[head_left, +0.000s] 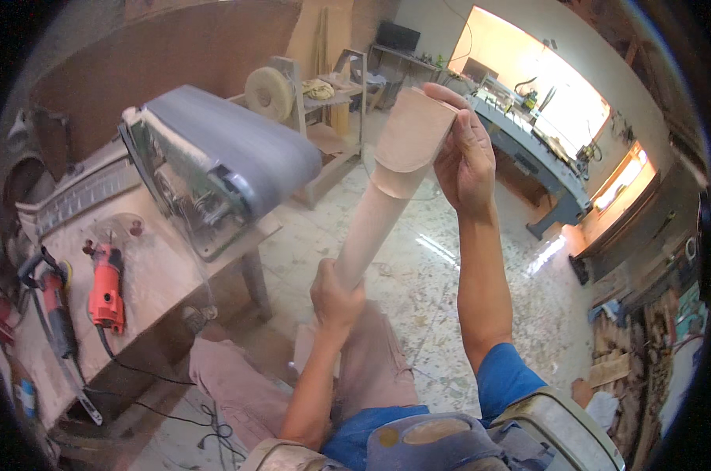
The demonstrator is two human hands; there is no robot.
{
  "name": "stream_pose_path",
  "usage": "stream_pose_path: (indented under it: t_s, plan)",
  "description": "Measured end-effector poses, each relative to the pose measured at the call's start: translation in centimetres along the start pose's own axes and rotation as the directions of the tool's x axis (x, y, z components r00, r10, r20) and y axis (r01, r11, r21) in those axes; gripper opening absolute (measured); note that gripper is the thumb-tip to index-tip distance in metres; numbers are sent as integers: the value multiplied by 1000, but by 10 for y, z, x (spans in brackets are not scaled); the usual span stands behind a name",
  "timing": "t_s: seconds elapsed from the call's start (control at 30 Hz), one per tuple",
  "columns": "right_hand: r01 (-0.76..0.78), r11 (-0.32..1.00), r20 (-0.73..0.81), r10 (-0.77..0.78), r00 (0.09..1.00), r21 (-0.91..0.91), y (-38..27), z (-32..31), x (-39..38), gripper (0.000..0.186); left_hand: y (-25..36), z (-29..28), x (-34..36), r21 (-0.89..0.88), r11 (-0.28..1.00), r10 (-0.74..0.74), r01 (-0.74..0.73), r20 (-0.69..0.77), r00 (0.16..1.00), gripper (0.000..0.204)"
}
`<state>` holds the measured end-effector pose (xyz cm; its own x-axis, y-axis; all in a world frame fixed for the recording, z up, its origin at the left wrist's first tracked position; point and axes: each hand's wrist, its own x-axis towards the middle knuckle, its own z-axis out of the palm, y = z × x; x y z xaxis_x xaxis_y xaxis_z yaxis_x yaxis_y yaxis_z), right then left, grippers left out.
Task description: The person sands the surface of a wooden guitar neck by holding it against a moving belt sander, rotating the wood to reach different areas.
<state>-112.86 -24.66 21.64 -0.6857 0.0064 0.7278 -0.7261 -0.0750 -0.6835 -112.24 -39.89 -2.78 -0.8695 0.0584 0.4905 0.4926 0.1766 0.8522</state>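
Note:
A long pale wooden leg-like piece (372,224) slants up in front of me, with a round shaft and a wide, flat-faced upper end. Around its lower shaft my left hand (337,296) is closed. At the top, my right hand (467,157) grips the edge of the wide end, thumb on the near side and fingers behind, partly hidden. To the left of the piece, and apart from it, stands a belt sander (222,149) whose grey belt looks streaked as if in motion.
The sander sits on a wooden bench (163,271) with a red power tool (107,286), a dark-handled polisher (57,306) and cords hanging down. Behind are a wooden stand with a round disc (269,94) and a long grey worktable (528,141). Scrap wood (626,369) lies right on the debris-strewn floor.

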Motion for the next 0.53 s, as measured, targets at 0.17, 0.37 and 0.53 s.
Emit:
stream_pose_path:
  t_s: [0.17,0.37,0.53]
  plan:
    - [-7,982,16,11,1000,-188,8,20,4,46,-18,-5,4,-135,991,-13,13,4,1000,29]
    - [32,934,8,-31,999,-357,19,36,9,44,-34,-12,16,-199,980,13,-16,-12,1000,23]
    - [55,899,4,-59,998,-435,25,51,20,49,-42,-19,24,-213,977,26,-22,13,1000,22]
